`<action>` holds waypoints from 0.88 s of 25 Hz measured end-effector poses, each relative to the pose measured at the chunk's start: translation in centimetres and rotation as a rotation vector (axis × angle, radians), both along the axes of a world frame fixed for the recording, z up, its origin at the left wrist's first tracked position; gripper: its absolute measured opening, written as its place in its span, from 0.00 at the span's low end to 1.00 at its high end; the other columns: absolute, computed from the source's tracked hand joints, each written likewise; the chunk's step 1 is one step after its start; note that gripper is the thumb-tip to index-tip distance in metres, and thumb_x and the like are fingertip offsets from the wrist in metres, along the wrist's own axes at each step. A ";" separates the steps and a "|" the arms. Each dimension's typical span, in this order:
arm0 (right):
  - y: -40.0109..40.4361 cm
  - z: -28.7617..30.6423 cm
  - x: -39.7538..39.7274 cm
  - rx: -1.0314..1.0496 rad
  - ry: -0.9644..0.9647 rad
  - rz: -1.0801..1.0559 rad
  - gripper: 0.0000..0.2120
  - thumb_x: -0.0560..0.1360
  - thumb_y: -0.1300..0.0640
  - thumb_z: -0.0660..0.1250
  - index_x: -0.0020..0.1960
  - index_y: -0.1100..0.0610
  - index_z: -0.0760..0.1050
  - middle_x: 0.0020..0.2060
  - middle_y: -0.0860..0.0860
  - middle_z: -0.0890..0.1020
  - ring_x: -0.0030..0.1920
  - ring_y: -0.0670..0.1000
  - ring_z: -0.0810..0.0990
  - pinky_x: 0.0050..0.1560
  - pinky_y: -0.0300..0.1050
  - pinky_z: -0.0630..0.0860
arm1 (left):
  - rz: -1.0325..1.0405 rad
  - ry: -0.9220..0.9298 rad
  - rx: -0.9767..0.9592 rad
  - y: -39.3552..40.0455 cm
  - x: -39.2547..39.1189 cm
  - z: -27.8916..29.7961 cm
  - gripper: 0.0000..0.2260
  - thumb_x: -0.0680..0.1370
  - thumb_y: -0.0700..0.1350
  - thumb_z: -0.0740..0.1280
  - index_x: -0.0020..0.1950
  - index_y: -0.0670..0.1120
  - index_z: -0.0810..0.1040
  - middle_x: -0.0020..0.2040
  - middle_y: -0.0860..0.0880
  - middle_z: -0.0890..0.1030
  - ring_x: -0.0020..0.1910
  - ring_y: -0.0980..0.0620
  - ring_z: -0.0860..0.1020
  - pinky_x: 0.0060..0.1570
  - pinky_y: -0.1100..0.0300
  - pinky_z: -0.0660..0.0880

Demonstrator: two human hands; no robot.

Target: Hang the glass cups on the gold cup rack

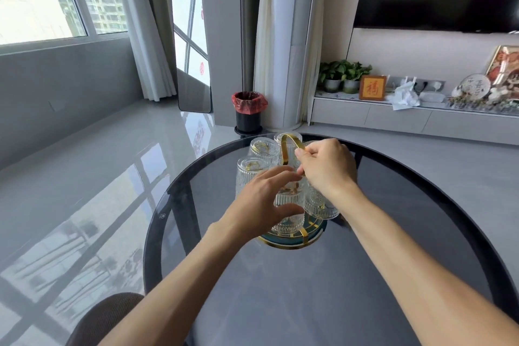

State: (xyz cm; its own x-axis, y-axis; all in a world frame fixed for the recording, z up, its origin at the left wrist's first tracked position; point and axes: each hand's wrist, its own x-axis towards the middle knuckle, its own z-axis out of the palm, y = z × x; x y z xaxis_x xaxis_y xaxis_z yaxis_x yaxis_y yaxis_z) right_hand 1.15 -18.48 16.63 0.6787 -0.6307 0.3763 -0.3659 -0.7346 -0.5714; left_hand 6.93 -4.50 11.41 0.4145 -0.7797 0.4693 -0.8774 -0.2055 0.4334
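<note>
round dark glass table (379,247) filling the near half of the view, bare but for the gold cup rack (292,149) standing on its teal, gold-rimmed base (306,241) toward the far middle. around the rack, at least 5 ribbed glass cups (264,149) mouth-down on the pegs: 2 on the left, 1 at the far side behind the looped handle, 1 low on the right (320,205), and 1 at the near middle (286,205). right hand (325,168) closed with fingers together, pinched on the gold handle loop at the top. left hand (261,199) spread around the near-middle cup, thumb below and fingers above, apart and curved; whether pressing the glass or only just beside it, cannot tell. likely the last cup being seated. biggest risk: whole rack tipping if pulled sideways by the handle while the left hand pushes, sending several cups onto a hard glass top, with chips or cracks to both. next: near cup not fully over its peg, then sliding off on release. smaller: near cup knocking the right-hand cup, both touching or almost so. smallest: slick ribbed glass slipping from an open-fingered hold.
</note>
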 end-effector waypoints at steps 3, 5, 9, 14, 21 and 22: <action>-2.1 0.0 -2.5 0.041 -0.019 -0.087 0.20 0.76 0.49 0.66 0.29 0.55 0.82 0.25 0.46 0.82 0.30 0.46 0.80 0.31 0.40 0.73 | -0.083 -0.018 0.025 -2.5 -1.0 0.1 0.24 0.73 0.52 0.75 0.68 0.49 0.76 0.69 0.51 0.76 0.65 0.51 0.74 0.64 0.55 0.72; -3.5 0.2 -3.7 0.087 -0.011 -0.117 0.20 0.76 0.50 0.66 0.28 0.54 0.82 0.24 0.44 0.81 0.30 0.44 0.78 0.31 0.39 0.70 | -0.109 -0.031 0.031 -4.1 -1.7 0.1 0.24 0.74 0.51 0.75 0.68 0.49 0.75 0.69 0.50 0.76 0.67 0.50 0.73 0.66 0.54 0.71; -4.7 0.6 -4.5 0.211 -0.008 -0.032 0.19 0.77 0.51 0.66 0.29 0.55 0.82 0.29 0.47 0.85 0.34 0.50 0.82 0.40 0.46 0.80 | -0.112 0.000 0.001 -5.2 -2.1 -0.4 0.22 0.75 0.50 0.73 0.67 0.49 0.75 0.67 0.51 0.77 0.65 0.53 0.72 0.63 0.57 0.71; -4.4 0.7 -4.0 0.325 -0.017 0.006 0.17 0.78 0.54 0.65 0.34 0.59 0.82 0.28 0.50 0.85 0.29 0.49 0.83 0.33 0.46 0.81 | -0.111 0.019 0.015 -4.8 -1.7 -0.4 0.18 0.76 0.49 0.70 0.65 0.49 0.76 0.62 0.51 0.79 0.62 0.53 0.73 0.61 0.56 0.71; -3.3 0.8 -4.7 0.416 -0.057 0.071 0.10 0.78 0.56 0.66 0.54 0.61 0.81 0.40 0.53 0.86 0.33 0.52 0.85 0.38 0.53 0.84 | -0.062 -0.006 0.032 -3.9 -2.5 -0.7 0.20 0.78 0.49 0.68 0.69 0.50 0.72 0.71 0.50 0.74 0.71 0.52 0.67 0.69 0.50 0.68; -3.4 1.1 -5.5 0.340 -0.088 0.047 0.15 0.76 0.55 0.67 0.62 0.56 0.77 0.45 0.51 0.86 0.38 0.53 0.85 0.40 0.55 0.84 | -0.050 0.014 0.025 -3.7 -2.9 -0.5 0.21 0.78 0.50 0.69 0.70 0.50 0.72 0.73 0.51 0.72 0.72 0.52 0.67 0.70 0.48 0.68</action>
State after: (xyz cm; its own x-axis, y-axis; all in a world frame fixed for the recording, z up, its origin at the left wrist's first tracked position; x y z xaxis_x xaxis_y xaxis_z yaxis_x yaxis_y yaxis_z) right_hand -4.33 -21.86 17.77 0.6841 -0.6989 0.2087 -0.2745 -0.5117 -0.8142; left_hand 3.99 -8.22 10.89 0.3812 -0.8110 0.4438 -0.8808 -0.1728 0.4408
